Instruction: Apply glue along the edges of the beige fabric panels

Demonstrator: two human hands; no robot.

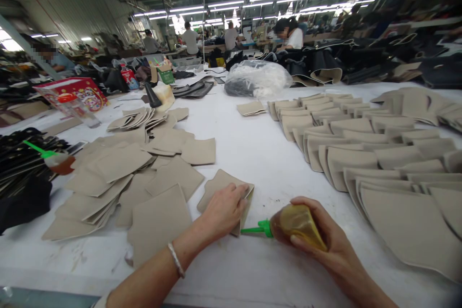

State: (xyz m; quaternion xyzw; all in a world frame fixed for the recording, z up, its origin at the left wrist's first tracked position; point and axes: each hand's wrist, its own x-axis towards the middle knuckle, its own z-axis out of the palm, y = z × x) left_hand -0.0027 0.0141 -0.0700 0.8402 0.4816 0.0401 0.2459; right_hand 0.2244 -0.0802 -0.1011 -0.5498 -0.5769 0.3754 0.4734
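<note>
My right hand [321, 231] is wrapped round a squeeze bottle [294, 224] of amber liquid, tilted on its side. Its green nozzle [254, 229] points left, the tip at the near corner of a beige leather-like piece [216, 185]. That piece lies on the white table under my left hand [227, 207], whose closed fingers grip its right edge; part of the edge is hidden by them. More beige pieces [159, 226] lie loosely spread and overlapping to the left of my left hand.
Rows of overlapping beige pieces [390, 211] fill the right side of the white table [238, 139]. A second green-nozzled bottle [59, 161] lies by dark pieces [25, 183] at left. Farther back are a clear plastic bag [258, 79], a red box [79, 94] and people working.
</note>
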